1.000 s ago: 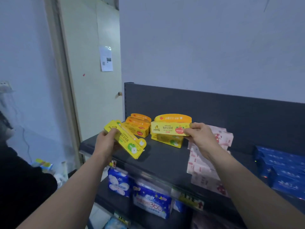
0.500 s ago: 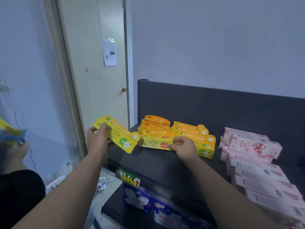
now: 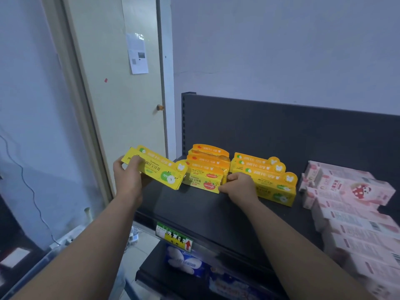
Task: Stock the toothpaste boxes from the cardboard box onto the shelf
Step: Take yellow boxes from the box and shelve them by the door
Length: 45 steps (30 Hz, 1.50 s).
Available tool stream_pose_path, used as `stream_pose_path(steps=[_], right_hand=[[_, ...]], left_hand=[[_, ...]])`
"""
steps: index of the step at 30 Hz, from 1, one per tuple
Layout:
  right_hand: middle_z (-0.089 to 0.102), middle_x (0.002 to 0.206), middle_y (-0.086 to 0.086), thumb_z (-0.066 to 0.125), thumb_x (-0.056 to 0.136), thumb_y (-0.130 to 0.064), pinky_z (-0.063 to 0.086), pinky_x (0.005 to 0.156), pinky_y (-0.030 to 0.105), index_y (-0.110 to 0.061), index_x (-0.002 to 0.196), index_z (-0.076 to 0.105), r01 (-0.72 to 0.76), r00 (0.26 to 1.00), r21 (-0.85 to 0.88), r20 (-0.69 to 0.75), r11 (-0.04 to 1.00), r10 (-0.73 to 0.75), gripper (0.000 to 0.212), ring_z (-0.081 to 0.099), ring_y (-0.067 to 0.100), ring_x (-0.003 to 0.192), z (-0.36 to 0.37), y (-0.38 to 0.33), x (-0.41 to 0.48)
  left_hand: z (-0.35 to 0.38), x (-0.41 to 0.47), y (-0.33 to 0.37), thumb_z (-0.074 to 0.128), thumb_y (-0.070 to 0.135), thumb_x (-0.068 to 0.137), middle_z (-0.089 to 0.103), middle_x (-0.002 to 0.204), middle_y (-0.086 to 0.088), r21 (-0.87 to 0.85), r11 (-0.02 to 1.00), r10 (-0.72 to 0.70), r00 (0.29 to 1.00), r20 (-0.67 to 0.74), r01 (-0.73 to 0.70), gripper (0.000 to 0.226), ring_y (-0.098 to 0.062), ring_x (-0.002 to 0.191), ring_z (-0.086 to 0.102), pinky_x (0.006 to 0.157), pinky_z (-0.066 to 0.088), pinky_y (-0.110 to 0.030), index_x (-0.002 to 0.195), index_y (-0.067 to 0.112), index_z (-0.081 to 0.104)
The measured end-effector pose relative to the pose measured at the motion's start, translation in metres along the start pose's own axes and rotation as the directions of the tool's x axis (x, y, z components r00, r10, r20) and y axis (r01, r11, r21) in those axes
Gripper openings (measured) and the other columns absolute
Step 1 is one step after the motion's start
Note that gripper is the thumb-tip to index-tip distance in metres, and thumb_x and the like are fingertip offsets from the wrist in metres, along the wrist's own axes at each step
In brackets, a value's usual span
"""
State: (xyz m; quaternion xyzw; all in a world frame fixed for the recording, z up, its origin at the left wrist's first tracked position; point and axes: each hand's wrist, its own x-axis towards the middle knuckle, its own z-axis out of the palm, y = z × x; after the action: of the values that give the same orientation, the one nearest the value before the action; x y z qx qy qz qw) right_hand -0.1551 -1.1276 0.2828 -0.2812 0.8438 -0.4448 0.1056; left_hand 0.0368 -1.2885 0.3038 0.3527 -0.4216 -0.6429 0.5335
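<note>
We are noting dim, flat, bluish light; faint shadows are lying under the yellow boxes (image 3: 270, 185). The wide lens is bending the door frame (image 3: 73, 94) at left. Pink boxes (image 3: 363, 241) at lower right are blurring.

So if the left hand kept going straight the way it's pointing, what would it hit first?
Probably the orange toothpaste stack: the yellow boxes in the left hand nearly reach it, though depth is unclear.

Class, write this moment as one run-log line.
left hand: grips yellow apple boxes, tilted | right hand: pinches front orange box on shelf
</note>
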Motion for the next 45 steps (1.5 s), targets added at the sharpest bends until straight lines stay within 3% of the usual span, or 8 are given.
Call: stream_pose_path(steps=[8,11,23,27,33,38,42,45], right_hand=[[0.068,0.079,0.01,0.067,0.079,-0.007,0.044,0.051,0.023,-0.013,0.111,0.059,-0.002,0.997,0.15,-0.077,0.989,0.014,0.034,0.059,0.015,0.062,-0.079,-0.002,-0.006],[0.07,0.078,0.012,0.068,0.079,-0.006,0.046,0.057,0.026,-0.009,0.108,0.06,-0.006,0.99,0.208,-0.133,0.978,0.034,0.03,0.065,0.021,0.065,-0.114,0.007,-0.014],[0.067,0.093,0.009,0.067,0.083,-0.007,0.04,0.05,0.021,-0.008,0.109,0.061,-0.039,0.953,0.22,-0.284,0.975,0.102,0.027,0.06,0.007,0.059,-0.199,0.043,-0.057],[0.069,0.092,0.008,0.067,0.084,-0.009,0.043,0.053,0.024,-0.011,0.11,0.061,-0.065,0.945,0.204,-0.303,0.977,0.126,0.027,0.062,0.009,0.062,-0.213,0.051,-0.066],[0.068,0.096,0.005,0.067,0.087,-0.013,0.044,0.056,0.025,-0.016,0.113,0.06,-0.105,0.932,0.157,-0.329,0.982,0.152,0.027,0.066,0.013,0.076,-0.224,0.057,-0.077],[0.067,0.091,0.001,0.063,0.089,-0.013,0.056,0.072,0.038,-0.016,0.115,0.06,-0.1,0.924,0.118,-0.357,0.988,0.136,0.027,0.066,0.02,0.079,-0.229,0.064,-0.086],[0.067,0.111,-0.001,0.064,0.09,-0.018,0.048,0.072,0.018,-0.015,0.124,0.062,-0.041,0.914,-0.047,-0.406,0.998,0.018,0.034,0.063,0.015,0.094,-0.234,0.076,-0.099],[0.062,0.125,-0.002,0.061,0.091,-0.019,0.044,0.088,0.024,-0.016,0.13,0.057,-0.069,0.907,-0.188,-0.42,0.98,-0.016,0.039,0.057,0.011,0.104,-0.243,0.085,-0.117]], left_hand=[[0.025,-0.021,-0.004,0.062,0.015,0.089,0.066,0.101,-0.008,0.049,0.996,-0.088,0.938,0.334,0.076,0.038,-0.016,0.075,0.067,0.068,0.053,-0.031,0.123,0.012,0.046],[0.047,-0.04,-0.011,0.065,0.01,0.087,0.065,0.085,-0.007,0.092,0.991,-0.125,0.882,0.455,0.093,0.048,-0.018,0.064,0.06,0.056,0.052,-0.028,0.129,0.001,0.043],[0.114,-0.112,-0.073,0.071,-0.001,0.081,0.06,0.109,-0.017,0.413,0.907,-0.34,0.715,0.611,0.079,0.033,-0.026,0.093,0.064,0.081,0.057,-0.033,0.104,0.008,0.049],[0.122,-0.111,-0.083,0.078,0.017,0.078,0.06,0.098,-0.006,0.643,0.724,-0.255,0.768,0.588,-0.252,0.045,-0.02,0.092,0.059,0.076,0.047,-0.028,0.113,0.008,0.05],[0.136,-0.118,-0.085,0.07,0.019,0.086,0.055,0.122,-0.008,0.717,0.572,-0.154,0.806,0.571,-0.398,0.055,-0.026,0.11,0.053,0.087,0.041,-0.033,0.133,0.006,0.045],[0.139,-0.117,-0.088,0.066,0.02,0.088,0.055,0.128,-0.012,0.677,0.579,-0.047,0.811,0.583,-0.454,0.05,-0.028,0.114,0.052,0.086,0.041,-0.034,0.131,0.006,0.046],[0.151,-0.128,-0.082,0.06,0.021,0.09,0.052,0.133,-0.01,0.561,0.625,0.124,0.779,0.615,-0.543,0.05,-0.027,0.12,0.049,0.098,0.042,-0.041,0.136,0.008,0.045],[0.171,-0.148,-0.077,0.059,0.019,0.09,0.054,0.13,-0.007,0.467,0.64,0.195,0.717,0.669,-0.61,0.045,-0.024,0.121,0.048,0.101,0.04,-0.041,0.132,0.009,0.049]])
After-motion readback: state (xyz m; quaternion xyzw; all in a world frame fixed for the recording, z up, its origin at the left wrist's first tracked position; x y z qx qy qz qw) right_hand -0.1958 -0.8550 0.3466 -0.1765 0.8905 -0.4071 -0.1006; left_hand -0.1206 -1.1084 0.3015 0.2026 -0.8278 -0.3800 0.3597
